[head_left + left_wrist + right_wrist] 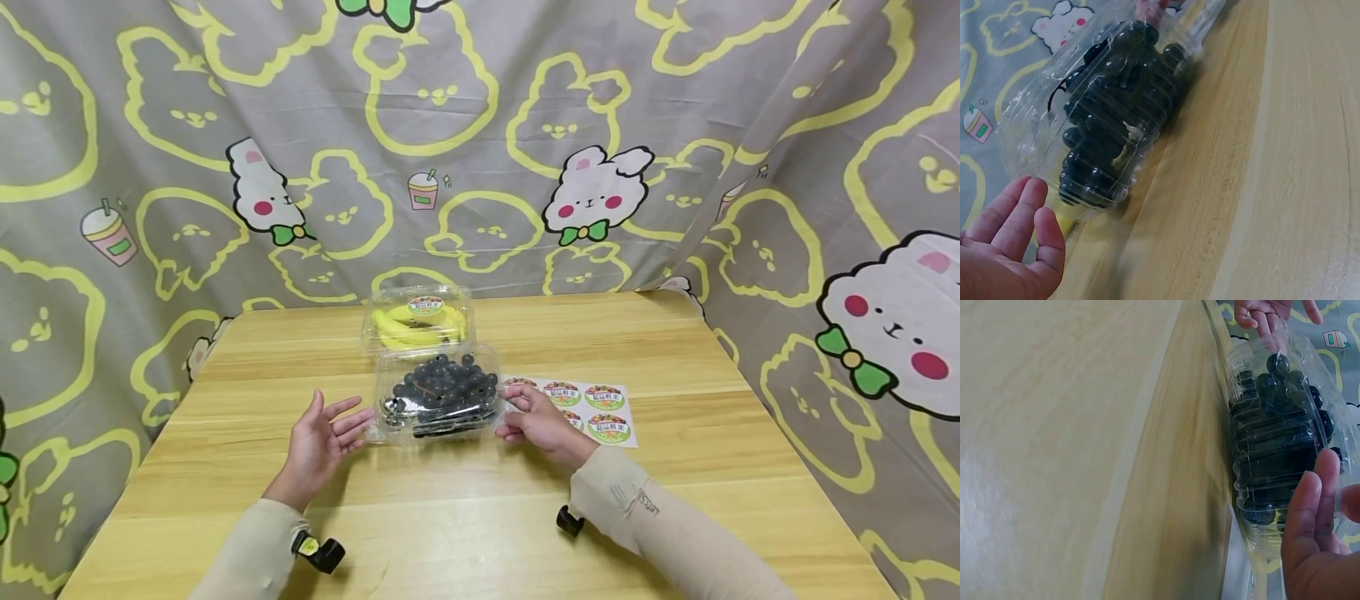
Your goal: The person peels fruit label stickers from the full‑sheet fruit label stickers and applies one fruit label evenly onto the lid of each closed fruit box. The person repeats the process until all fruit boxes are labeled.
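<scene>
We see a soft grey curtain (487,108) printed with yellow outlines and white rabbit faces, hanging in folds behind a smooth wooden table (465,533) with pale grain. Beige cloth sleeves (667,508) reach in over its near side.

Before us, between the two hands, is the grape box (396,367), a clear, glossy, thin plastic shell with ribbed sides; we cannot tell whether its base rests on the wood. Dark, round grapes (442,387) fill it in a bunch. Just behind it stands the banana box (382,294), also clear, with curved yellow bananas (390,335) inside.

Our left hand (318,437) is spread, thumb well apart from its fingers, the tips beside the grape box's left end; we cannot tell if they touch. Our right hand (543,423) pinches the box's right edge between thumb and fingers.

Near that hand lies a flat white sheet (588,412) of round, colourful stickers (608,428). A similar oval label (426,306) sits on the banana box.
</scene>
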The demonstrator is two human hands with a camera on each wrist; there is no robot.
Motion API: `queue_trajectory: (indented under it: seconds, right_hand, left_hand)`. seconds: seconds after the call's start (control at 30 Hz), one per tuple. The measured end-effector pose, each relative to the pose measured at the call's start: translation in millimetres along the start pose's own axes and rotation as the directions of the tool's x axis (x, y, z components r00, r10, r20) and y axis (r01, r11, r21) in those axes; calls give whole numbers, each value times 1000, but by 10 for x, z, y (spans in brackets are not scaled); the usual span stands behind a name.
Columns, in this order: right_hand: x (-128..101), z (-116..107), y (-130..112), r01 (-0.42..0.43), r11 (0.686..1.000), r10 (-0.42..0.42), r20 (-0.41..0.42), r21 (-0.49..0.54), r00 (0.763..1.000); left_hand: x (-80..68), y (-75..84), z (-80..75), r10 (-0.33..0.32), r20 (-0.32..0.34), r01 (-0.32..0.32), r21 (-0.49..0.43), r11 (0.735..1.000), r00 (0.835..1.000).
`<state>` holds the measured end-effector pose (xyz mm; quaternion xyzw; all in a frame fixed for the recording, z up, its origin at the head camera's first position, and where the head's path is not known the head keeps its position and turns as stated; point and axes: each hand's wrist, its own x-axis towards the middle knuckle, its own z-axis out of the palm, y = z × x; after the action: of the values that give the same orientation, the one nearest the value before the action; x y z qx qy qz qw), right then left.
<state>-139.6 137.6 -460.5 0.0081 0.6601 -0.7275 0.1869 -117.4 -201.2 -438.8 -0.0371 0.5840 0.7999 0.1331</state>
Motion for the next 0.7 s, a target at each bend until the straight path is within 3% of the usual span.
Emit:
queue_trajectory:
  seconds: [0.7]
  right_hand:
    - [-10,58,-5,-12,1000,12,10,5,1000]
  left_hand:
    - [2,-31,-46,-26,-10,25,-43,999,1000]
